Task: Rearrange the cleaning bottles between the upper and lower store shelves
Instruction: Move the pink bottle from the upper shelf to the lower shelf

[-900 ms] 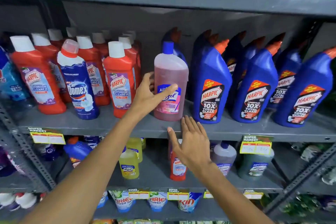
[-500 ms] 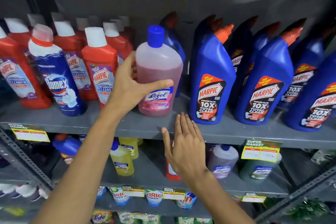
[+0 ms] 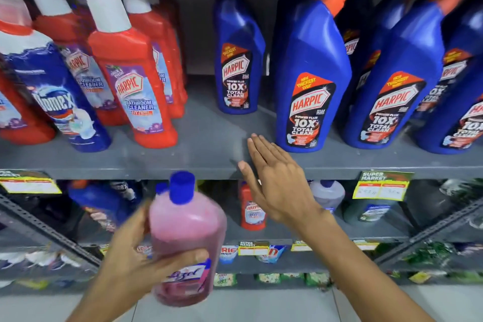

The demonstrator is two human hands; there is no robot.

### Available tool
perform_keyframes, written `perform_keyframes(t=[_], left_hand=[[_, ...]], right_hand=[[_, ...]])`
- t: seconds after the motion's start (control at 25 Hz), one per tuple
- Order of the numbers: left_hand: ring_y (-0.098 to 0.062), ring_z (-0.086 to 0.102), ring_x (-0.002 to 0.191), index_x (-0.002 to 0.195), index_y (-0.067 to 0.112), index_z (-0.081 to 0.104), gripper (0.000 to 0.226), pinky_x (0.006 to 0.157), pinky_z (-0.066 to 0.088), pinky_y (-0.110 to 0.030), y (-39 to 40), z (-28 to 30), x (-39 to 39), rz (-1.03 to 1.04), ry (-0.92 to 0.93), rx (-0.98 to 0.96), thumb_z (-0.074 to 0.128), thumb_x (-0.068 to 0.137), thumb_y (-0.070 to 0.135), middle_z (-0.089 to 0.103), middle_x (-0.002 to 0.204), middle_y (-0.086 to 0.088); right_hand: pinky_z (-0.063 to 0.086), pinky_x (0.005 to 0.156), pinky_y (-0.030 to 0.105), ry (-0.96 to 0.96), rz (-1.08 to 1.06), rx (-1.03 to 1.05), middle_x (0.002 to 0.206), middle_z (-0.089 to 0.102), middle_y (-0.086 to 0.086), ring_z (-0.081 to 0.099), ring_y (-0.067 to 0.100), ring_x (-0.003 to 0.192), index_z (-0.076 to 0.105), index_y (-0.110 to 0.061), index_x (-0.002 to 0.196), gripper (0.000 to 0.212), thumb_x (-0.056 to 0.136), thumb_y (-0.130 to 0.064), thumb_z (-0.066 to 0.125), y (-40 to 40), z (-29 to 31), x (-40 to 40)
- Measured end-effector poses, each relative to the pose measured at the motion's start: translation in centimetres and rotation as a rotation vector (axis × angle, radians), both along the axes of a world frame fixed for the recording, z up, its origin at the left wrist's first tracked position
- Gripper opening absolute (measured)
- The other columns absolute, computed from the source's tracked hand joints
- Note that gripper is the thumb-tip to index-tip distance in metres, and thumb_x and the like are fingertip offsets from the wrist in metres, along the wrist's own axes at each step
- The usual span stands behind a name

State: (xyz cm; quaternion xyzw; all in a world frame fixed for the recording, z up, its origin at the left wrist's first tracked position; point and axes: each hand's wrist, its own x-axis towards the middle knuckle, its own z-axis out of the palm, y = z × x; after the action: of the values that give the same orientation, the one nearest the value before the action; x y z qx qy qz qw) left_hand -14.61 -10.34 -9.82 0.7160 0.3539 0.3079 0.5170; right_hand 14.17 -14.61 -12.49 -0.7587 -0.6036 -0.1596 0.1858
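**Pink bottle off the upper shelf, held low in the left hand**

The left hand (image 3: 138, 256) is wrapped round the lower half of the pink bottle (image 3: 187, 238), thumb laid across the front just above the label, the other fingers behind it where I can't see them. The bottle is upright, blue cap up, held in the air in front of the lower shelf (image 3: 287, 236) and touching nothing else. It looks nearly full of pink liquid, so I'd judge it fairly heavy and bottom-weighted; the plastic is smooth and probably gives a little under a squeeze, so a hold round the wide belly, as now, seems safer than the narrow neck. It is blurred, so finer detail is lost.

Up and to the right of those fingers, the right hand (image 3: 277, 185) is flat and empty, fingers straight and together, fingertips lying over the front edge of the upper shelf (image 3: 209, 159). Just beyond them stands a blue Harpic bottle (image 3: 311, 73), close but not touching. Left of the fingertips is a bare gap in the row, then the red Harpic bottles (image 3: 133, 73). Under the palm, a small red bottle (image 3: 252, 210) stands on the lower shelf.
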Motion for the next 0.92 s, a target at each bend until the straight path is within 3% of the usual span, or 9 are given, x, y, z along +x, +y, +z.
perform_keyframes(t=[0.16, 0.24, 0.32, 0.44, 0.76, 0.92], left_hand=[[-0.021, 0.075, 0.101, 0.118, 0.039, 0.069, 0.079, 0.082, 0.063, -0.028, 1.5, -9.6, 2.5, 0.001, 0.063, -0.063, 0.107, 0.049, 0.029, 0.081, 0.111, 0.007], [-0.026, 0.075, 0.098, 0.115, 0.034, 0.069, 0.073, 0.075, 0.062, -0.021, 2.4, -13.3, 4.9, 0.08, 0.041, -0.128, 0.106, 0.056, 0.013, 0.081, 0.108, 0.014], [-0.029, 0.075, 0.094, 0.114, 0.027, 0.069, 0.069, 0.074, 0.064, -0.022, 3.5, -15.7, 7.2, 0.172, 0.016, -0.19, 0.104, 0.059, 0.006, 0.082, 0.102, 0.015], [-0.035, 0.074, 0.105, 0.126, 0.023, 0.067, 0.076, 0.089, 0.066, -0.044, 5.4, -17.5, 9.9, 0.208, 0.009, -0.221, 0.104, 0.06, 0.016, 0.08, 0.113, -0.002], [-0.034, 0.071, 0.118, 0.136, 0.016, 0.06, 0.084, 0.101, 0.062, -0.051, 8.4, -19.1, 12.4, 0.302, 0.031, -0.214, 0.102, 0.064, 0.017, 0.075, 0.128, -0.008], [-0.033, 0.073, 0.117, 0.135, 0.018, 0.061, 0.091, 0.101, 0.062, -0.057, 9.2, -19.4, 12.2, 0.285, 0.017, -0.236, 0.104, 0.057, 0.037, 0.077, 0.126, -0.008]], right_hand=[[0.028, 0.133, 0.036, -0.026, 0.023, -0.024, 0.168, 0.047, 0.014, 0.043, 0.025, 0.159, 0.046, -0.004, 0.161, 0.068, 0.114, -0.049, 0.029, 0.1, 0.5, 0.1], [0.028, 0.132, 0.036, -0.023, 0.019, -0.022, 0.168, 0.047, 0.014, 0.043, 0.025, 0.159, 0.046, -0.004, 0.161, 0.068, 0.114, -0.05, 0.029, 0.4, 0.5, 0.0], [0.029, 0.132, 0.036, -0.024, 0.01, -0.011, 0.167, 0.048, 0.014, 0.044, 0.026, 0.158, 0.047, -0.003, 0.16, 0.067, 0.114, -0.049, 0.031, 0.7, 0.4, -0.1], [0.031, 0.133, 0.038, -0.01, 0.005, -0.001, 0.167, 0.048, 0.014, 0.044, 0.025, 0.158, 0.047, -0.004, 0.16, 0.066, 0.114, -0.049, 0.031, 0.6, 0.2, -0.2], [0.031, 0.133, 0.037, 0.011, 0.007, -0.004, 0.169, 0.046, 0.01, 0.04, 0.022, 0.16, 0.045, -0.007, 0.162, 0.069, 0.114, -0.052, 0.026, 0.6, 0.1, -0.1], [0.031, 0.133, 0.036, 0.006, 0.004, 0.008, 0.169, 0.047, 0.01, 0.042, 0.022, 0.16, 0.046, -0.007, 0.161, 0.068, 0.114, -0.051, 0.028, 0.6, -0.1, -0.1]])
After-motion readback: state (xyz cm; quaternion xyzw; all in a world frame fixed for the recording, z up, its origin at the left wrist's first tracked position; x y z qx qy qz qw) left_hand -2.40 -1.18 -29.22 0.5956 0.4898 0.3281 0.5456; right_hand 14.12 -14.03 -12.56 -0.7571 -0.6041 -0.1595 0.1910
